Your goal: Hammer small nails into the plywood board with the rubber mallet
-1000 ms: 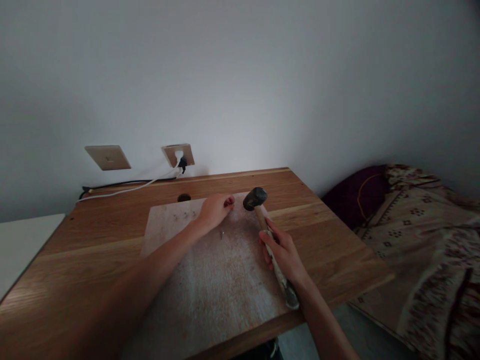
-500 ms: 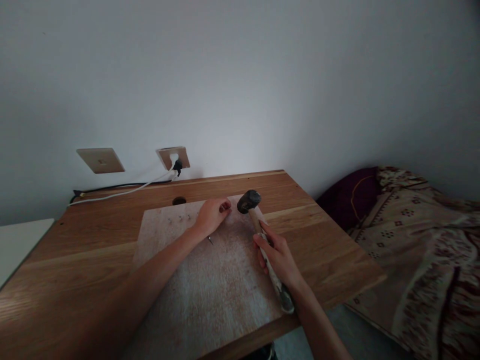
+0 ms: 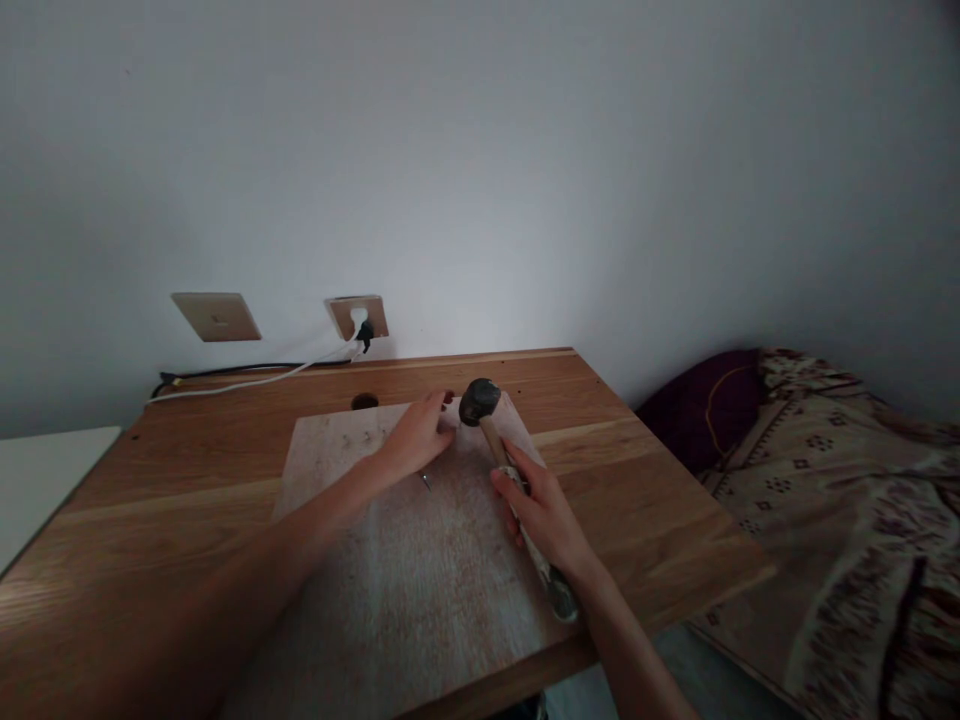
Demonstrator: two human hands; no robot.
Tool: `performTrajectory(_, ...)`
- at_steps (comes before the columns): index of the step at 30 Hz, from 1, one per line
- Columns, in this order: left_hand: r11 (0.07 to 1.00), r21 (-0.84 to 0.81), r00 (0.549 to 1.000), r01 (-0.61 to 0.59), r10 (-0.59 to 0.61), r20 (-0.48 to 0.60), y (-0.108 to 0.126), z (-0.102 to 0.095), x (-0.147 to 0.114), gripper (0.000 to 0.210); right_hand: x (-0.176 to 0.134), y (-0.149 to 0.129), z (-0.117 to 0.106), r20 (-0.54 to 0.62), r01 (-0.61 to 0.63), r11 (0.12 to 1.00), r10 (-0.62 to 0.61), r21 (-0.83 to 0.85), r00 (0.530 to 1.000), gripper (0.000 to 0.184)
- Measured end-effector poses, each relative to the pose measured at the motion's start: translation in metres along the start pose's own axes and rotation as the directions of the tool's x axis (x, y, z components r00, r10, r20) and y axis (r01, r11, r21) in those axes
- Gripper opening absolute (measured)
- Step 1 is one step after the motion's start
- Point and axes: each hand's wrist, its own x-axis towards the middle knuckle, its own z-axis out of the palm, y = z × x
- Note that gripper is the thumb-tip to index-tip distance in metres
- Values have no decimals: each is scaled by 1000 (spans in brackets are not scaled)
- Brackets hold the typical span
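Observation:
My right hand (image 3: 541, 505) is wrapped around the worn handle of a hammer (image 3: 491, 438). Its dark head is raised close to the fingers of my left hand (image 3: 420, 432). That hand is over the far part of a pale wooden board (image 3: 420, 580), thumb and fingers apart, with no object visible in it. A loose nail (image 3: 425, 481) lies on the board just below the left wrist. Several small nails (image 3: 367, 436) stand in a row near the board's far left edge, some of them hidden behind the left hand.
The board rests on a wooden table (image 3: 637, 500) against a wall. A socket with plugs (image 3: 360, 320) and cables (image 3: 247, 386) is at the back left, near a round hole (image 3: 364, 401). A white surface (image 3: 52, 480) sits left; a bed with patterned cloth (image 3: 840, 520) is right.
The thumb and fingers of my left hand have parted. My right hand has brought the hammer slightly left, so its head is nearer the left fingers. The view has shifted a little.

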Motion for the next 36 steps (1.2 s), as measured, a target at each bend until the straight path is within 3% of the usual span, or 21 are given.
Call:
performTrajectory(3, 968, 168, 979, -184, 165, 120, 3, -24, -21, 45, -2, 3, -1, 69, -20, 1000, 20, -6, 997, 58)
performTrajectory(4, 938, 216, 951, -272, 228, 209, 5, -32, -30, 41, -2, 4, -1, 77, -20, 1000, 20, 3, 997, 58)
performTrajectory(7, 793, 302, 811, -530, 369, 454, 13, -47, -58, 24, -6, 8, -3, 47, -33, 998, 31, 53, 998, 63)
performTrajectory(8, 744, 329, 779, -581, 391, 491, 16, -49, -66, 21, -7, 8, -4, 19, -43, 997, 42, 70, 999, 66)
performTrajectory(10, 675, 386, 755, -629, 412, 510, 21, -50, -78, 22, -10, 7, -5, -31, -63, 992, 66, 106, 997, 72)
performTrajectory(13, 651, 426, 762, -629, 406, 505, 22, -47, -80, 26, -13, 4, -7, -76, -56, 987, 68, 148, 995, 78)
performTrajectory(18, 878, 264, 888, -400, 299, 348, 17, -35, -39, 20, -14, 10, -7, -200, -46, 988, 75, 147, 977, 78)
performTrajectory(21, 946, 69, 923, -317, 291, 251, 18, -18, -3, 21, -13, 15, -7, -226, -46, 987, 80, 153, 971, 79)
performTrajectory(27, 971, 26, 951, -237, 226, 209, 24, 15, 43, 30, -13, 14, -7, -215, -79, 983, 114, 164, 970, 82)
performTrajectory(36, 982, -47, 960, -181, 187, 209, 15, 28, 50, 46, -14, 8, -7, -179, -77, 986, 103, 147, 978, 79)
